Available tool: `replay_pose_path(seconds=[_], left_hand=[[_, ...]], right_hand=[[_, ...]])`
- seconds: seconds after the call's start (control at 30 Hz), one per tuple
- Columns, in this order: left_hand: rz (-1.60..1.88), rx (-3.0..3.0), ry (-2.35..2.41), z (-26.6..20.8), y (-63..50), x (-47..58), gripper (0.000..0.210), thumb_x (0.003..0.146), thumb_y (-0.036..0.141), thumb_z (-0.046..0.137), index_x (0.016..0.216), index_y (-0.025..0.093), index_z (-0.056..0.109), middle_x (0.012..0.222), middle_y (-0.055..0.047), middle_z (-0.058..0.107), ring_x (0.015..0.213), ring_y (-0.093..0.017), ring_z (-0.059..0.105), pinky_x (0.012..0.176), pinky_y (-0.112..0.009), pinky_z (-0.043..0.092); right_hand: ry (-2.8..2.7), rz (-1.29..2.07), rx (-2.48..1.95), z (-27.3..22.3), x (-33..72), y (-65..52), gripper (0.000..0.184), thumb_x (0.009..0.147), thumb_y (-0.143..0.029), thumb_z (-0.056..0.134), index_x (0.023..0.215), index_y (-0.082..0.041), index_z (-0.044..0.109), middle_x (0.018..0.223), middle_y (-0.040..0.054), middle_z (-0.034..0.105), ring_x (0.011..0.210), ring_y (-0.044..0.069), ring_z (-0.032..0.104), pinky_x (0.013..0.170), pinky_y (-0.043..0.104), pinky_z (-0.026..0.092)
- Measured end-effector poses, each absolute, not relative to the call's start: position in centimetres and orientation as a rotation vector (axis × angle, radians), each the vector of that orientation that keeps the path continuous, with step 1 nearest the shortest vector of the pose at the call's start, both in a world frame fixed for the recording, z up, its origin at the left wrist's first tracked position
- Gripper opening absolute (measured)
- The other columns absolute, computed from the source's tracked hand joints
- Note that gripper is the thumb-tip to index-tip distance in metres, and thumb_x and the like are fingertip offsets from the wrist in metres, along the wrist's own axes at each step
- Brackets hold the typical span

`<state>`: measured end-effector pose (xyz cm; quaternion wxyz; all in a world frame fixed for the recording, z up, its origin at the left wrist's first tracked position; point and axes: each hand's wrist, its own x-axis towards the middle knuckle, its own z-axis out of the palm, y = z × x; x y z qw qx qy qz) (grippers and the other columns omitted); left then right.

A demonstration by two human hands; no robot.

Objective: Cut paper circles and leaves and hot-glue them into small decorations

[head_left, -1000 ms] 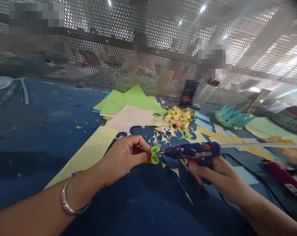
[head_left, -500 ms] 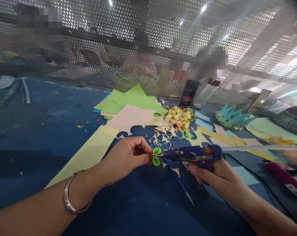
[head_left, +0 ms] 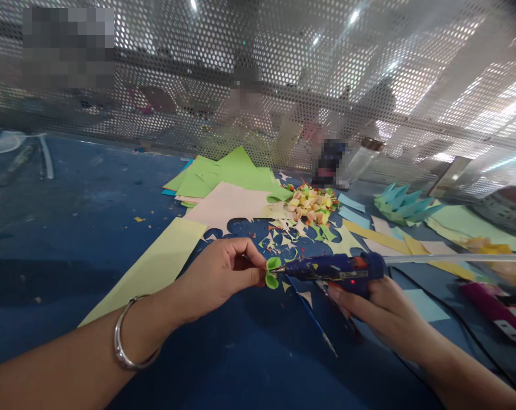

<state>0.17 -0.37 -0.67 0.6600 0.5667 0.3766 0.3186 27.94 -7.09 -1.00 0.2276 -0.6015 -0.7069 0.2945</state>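
Green against blue, pinching the folded paper piece at mid-dial with the left hand, gripping the glue gun at its three o'clock with the right hand, apparently gluing, and next probably needing a steady nozzle and light squeeze.

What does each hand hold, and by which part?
Left hand: the green paper piece, pinched at its left edge. Right hand: the glue gun, by its handle.

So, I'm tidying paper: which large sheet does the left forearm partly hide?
The long, pale yellow paper sheet; the peach sheet and green sheets lie farther back, clear of that forearm.
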Motion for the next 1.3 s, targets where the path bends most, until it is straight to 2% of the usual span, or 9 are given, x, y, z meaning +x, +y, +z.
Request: replay_pose_path(seconds=[0.33, 0.47, 0.63, 0.8, 1.0, 1.13, 1.3], left_hand=[[0.699, 1.272, 0.866, -0.7, -0.5, 0.2, 0.012, 0.072, 0.014, 0.076, 0.079, 0.017, 0.066, 0.079, -0.002, 0.074, 0.074, -0.014, 0.068, 0.078, -0.029, 0.051], [0.693, 1.24, 0.837, -0.5, -0.5, 0.2, 0.013, 0.073, 0.018, 0.079, 0.077, 0.017, 0.067, 0.076, -0.002, 0.074, 0.072, -0.014, 0.069, 0.078, -0.03, 0.053], [0.694, 1.202, 0.832, -0.2, -0.6, 0.1, 0.016, 0.072, 0.018, 0.082, 0.075, 0.017, 0.066, 0.072, 0.0, 0.073, 0.067, -0.012, 0.067, 0.072, -0.026, 0.053], [0.827, 1.061, 0.715, 0.2, 0.0, -0.5, 0.018, 0.076, 0.021, 0.082, 0.076, 0.017, 0.064, 0.075, 0.001, 0.073, 0.07, -0.012, 0.07, 0.072, -0.026, 0.055], [1.009, 1.088, 0.752, -0.1, 0.8, -1.2, 0.02, 0.08, 0.024, 0.08, 0.083, 0.019, 0.06, 0.076, -0.001, 0.075, 0.072, -0.016, 0.071, 0.071, -0.028, 0.054], [1.05, 1.225, 0.83, -0.1, 0.4, -1.0, 0.018, 0.08, 0.026, 0.078, 0.083, 0.019, 0.062, 0.074, -0.001, 0.074, 0.07, -0.015, 0.069, 0.068, -0.028, 0.053], [1.054, 1.326, 0.855, 0.6, -0.3, -0.7, 0.012, 0.08, 0.023, 0.076, 0.081, 0.019, 0.065, 0.072, 0.0, 0.072, 0.067, -0.013, 0.066, 0.068, -0.026, 0.052]], right_hand=[[-1.844, 0.911, -1.615, -1.1, 27.8, -7.1, 0.05, 0.093, -0.057, 0.055, 0.059, -0.021, 0.048, 0.055, -0.0006, 0.042, 0.053, 0.013, 0.039, 0.045, 0.025, 0.036], [-1.81, 0.95, -1.628, -1.5, 28.0, -7.1, 0.053, 0.092, -0.059, 0.057, 0.057, -0.021, 0.05, 0.053, 0.0004, 0.047, 0.051, 0.013, 0.044, 0.045, 0.026, 0.037], [-1.77, 1.011, -1.614, -1.4, 27.9, -7.0, 0.053, 0.091, -0.059, 0.06, 0.056, -0.02, 0.053, 0.052, 0.0014, 0.053, 0.051, 0.014, 0.05, 0.05, 0.027, 0.04], [-1.743, 1.062, -1.508, -0.4, 28.0, -6.5, 0.054, 0.094, -0.055, 0.06, 0.054, -0.019, 0.053, 0.052, 0.0018, 0.055, 0.053, 0.013, 0.051, 0.055, 0.027, 0.041], [-1.303, 1.204, -1.671, -0.8, 29.6, -5.5, 0.044, 0.088, -0.055, 0.068, 0.067, -0.019, 0.054, 0.051, -0.0013, 0.056, 0.044, 0.01, 0.048, 0.042, 0.022, 0.038], [-1.121, 1.289, -1.715, -1.7, 31.5, -4.6, 0.04, 0.083, -0.051, 0.075, 0.072, -0.017, 0.058, 0.063, -0.0015, 0.057, 0.05, 0.01, 0.054, 0.041, 0.02, 0.044], [-1.112, 1.231, -1.815, -2.3, 33.0, -4.0, 0.039, 0.081, -0.053, 0.075, 0.075, -0.017, 0.061, 0.064, -0.0006, 0.059, 0.047, 0.012, 0.058, 0.04, 0.022, 0.047]])
